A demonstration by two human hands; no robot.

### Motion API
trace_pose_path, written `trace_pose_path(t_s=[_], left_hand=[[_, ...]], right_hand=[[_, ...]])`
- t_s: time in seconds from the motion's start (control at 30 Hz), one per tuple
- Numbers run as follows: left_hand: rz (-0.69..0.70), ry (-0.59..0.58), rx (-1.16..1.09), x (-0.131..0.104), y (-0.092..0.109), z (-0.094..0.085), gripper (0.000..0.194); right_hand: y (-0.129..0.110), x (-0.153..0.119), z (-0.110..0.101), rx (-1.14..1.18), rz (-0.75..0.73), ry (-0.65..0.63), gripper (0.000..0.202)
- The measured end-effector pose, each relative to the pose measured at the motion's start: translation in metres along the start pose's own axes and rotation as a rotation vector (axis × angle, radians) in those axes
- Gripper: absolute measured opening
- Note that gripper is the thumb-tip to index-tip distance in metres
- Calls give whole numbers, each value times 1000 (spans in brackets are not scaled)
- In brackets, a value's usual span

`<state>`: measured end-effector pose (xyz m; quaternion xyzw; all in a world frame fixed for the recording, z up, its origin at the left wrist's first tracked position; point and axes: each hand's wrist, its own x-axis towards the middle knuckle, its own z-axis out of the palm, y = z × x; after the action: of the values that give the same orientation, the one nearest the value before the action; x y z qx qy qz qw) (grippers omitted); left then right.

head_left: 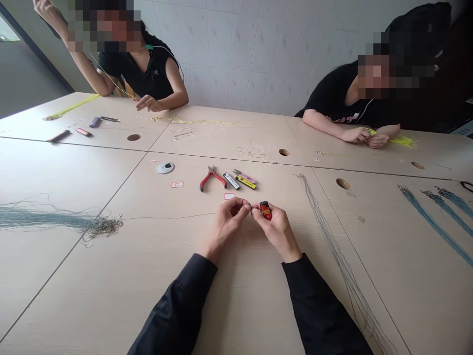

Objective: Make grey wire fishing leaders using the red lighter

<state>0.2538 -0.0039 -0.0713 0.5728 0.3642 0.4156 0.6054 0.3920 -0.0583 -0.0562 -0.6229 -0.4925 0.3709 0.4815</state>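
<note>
One red lighter gripped in right hand; one cord pinched in left hand; one pliers beyond.

Person's own wear: two long sleeves, left and right, both black or very dark, plain, no lettering, fabric creased along the forearms, straight cuffs ending at the wrists, both hands bare, fingers ungloved, no rings discernible
</note>
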Motion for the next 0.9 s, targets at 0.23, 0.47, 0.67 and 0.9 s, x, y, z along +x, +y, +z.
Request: trace_pose_path(t_s=[0.23,0.47,0.67,0.9], left_hand=[[-2,-13,14,1,-2,0,23],[14,-34,52,1,-3,0,26],[38,-38,110,2,-7,1,27],[59,-26,132,-1,-5,0,30]], right_hand=[[1,1,-2,-69,-26,2,31],[-1,0,-1,-143,-59,8,31],[0,0,-1,-162,-66,17,31],[-5,-1,-2,-196,-47,30,45]])
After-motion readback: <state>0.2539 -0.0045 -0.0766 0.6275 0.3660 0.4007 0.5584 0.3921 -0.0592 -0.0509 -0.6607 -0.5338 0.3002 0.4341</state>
